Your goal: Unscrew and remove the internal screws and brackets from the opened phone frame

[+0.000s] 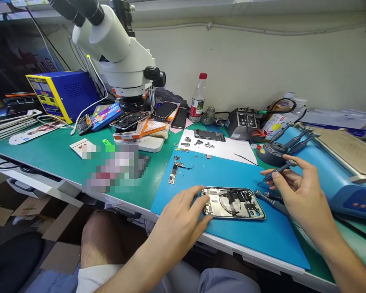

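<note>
An opened phone housing (213,207) lies on the blue mat (225,171), its inside facing up, with a round coil and flex cables showing. My left hand (179,215) grips the housing's left end, fingers at the far edge and thumb at the near one. Above the mat's right side, my right hand (301,189) holds a slim dark screwdriver (282,167) between thumb and fingers, its thin tip pointing down and left. More dark screwdrivers (273,201) lie under that hand, right of the housing. A logic board (173,173) rests on the mat farther left.
Small parts and a phone screen (210,135) lie on white paper (232,151). A microscope (125,69) rises at the left behind stacked phones. On the right stand a round screwdriver holder (271,154) and a blue machine (347,183). A bottle (198,101) stands near the wall.
</note>
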### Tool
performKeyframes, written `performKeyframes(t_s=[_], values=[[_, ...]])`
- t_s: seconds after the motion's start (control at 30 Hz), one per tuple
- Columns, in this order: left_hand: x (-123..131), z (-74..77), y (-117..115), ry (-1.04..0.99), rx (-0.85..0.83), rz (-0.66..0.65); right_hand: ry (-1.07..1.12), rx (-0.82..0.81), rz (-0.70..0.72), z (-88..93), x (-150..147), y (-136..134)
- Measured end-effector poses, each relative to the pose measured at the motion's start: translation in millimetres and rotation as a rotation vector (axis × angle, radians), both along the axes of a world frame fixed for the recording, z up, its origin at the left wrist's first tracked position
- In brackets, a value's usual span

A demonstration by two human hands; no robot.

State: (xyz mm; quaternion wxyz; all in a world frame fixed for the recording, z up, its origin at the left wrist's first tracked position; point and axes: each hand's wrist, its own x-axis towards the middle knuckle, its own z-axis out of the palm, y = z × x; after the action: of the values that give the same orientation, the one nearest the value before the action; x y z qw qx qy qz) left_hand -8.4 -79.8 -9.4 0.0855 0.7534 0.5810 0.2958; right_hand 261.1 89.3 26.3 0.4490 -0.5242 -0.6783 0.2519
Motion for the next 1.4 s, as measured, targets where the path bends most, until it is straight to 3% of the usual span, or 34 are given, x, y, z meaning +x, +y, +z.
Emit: performKeyframes(t_s=[0.27,0.4,0.53,0.6,0.7,0.8,0.83,0.93,1.03,1.4], values=[[-8,19.5,21,-0.013,-0.146,-0.072,-0.128,0.234,-0.089,-5.6,-5,-9],[4,16.4,25,0.049,-0.099,0.075,-0.159,0.312,-0.065,-7.8,-6,-13],[37,12.1,32,0.156,-0.077,0.271,-0.209,0.361,-0.027,-7.1,-7,-16],[51,13.2,38,0.166,-0.104,0.299,-0.252,0.370,0.006,-3.8,-6,-20],[55,16.8,42,0.036,-0.144,0.181,-0.326,0.347,0.115,0.2,-4,-37],[36,19.8,44,-0.248,-0.217,-0.097,-0.369,0.338,0.268,-3.3,0,-63],[28,20.4,44,-0.280,-0.234,-0.137,-0.379,0.339,0.332,-6.2,1,-71],[10,21.0,46,-0.314,-0.263,-0.168,-0.448,0.384,0.505,-15.4,3,-86],[9,19.3,49,-0.315,-0.264,-0.148,-0.525,0.452,0.597,-20.4,2,-87],[13,19.2,52,-0.305,-0.249,-0.138,-0.590,0.481,0.604,-21.9,2,-85]])
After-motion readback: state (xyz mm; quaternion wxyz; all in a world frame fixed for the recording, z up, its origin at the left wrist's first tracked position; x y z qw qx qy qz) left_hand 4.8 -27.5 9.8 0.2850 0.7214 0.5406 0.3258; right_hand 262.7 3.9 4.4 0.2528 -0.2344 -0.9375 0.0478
